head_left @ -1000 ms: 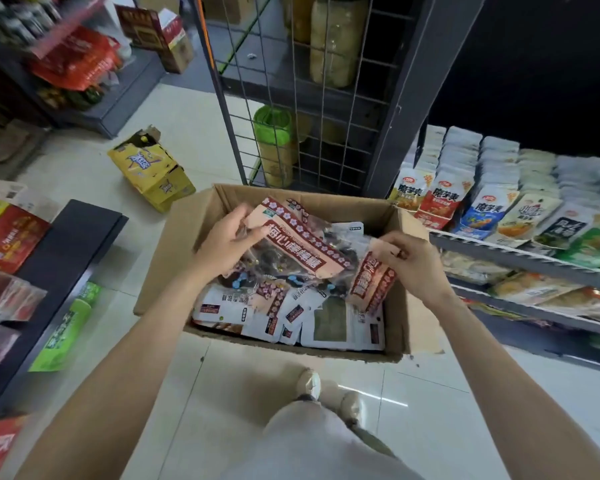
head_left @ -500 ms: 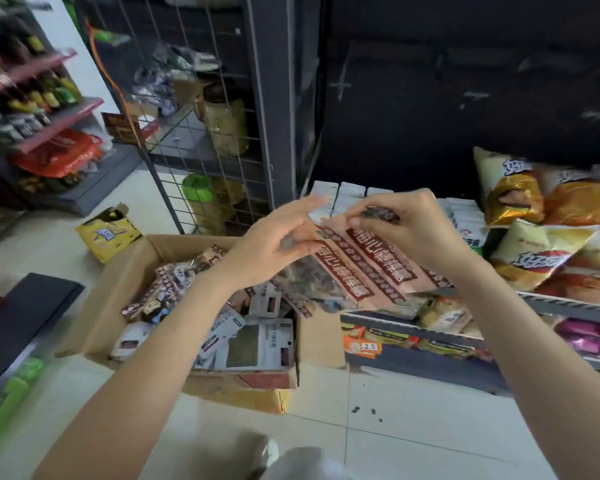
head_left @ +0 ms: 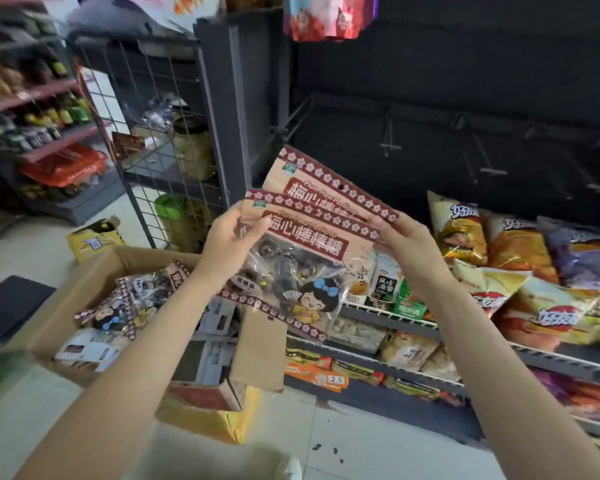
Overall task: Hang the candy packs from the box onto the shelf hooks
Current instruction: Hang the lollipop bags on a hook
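Maroon-bordered candy packs (head_left: 302,244), two of them fanned, now lifted clear of the cardboard box (head_left: 84,296) and raised toward the dark shelf hooks (head_left: 390,133), where a second ago still down among the stock. Left hand (head_left: 231,242) pinching the left edge, right hand (head_left: 407,244) pinching the top right corner. Means picking done, hanging next; punched holes not yet on a hook. More packs left in the box on pale floor tiles (head_left: 378,445), chip bags (head_left: 516,251) on the shelf alongside.

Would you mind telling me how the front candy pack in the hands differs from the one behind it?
The front candy pack shows fully, cartoon girl included; the back candy pack shows only its header. The front one sits lower, the back one higher and further right. Both carry the same plum-flower border and lettering.
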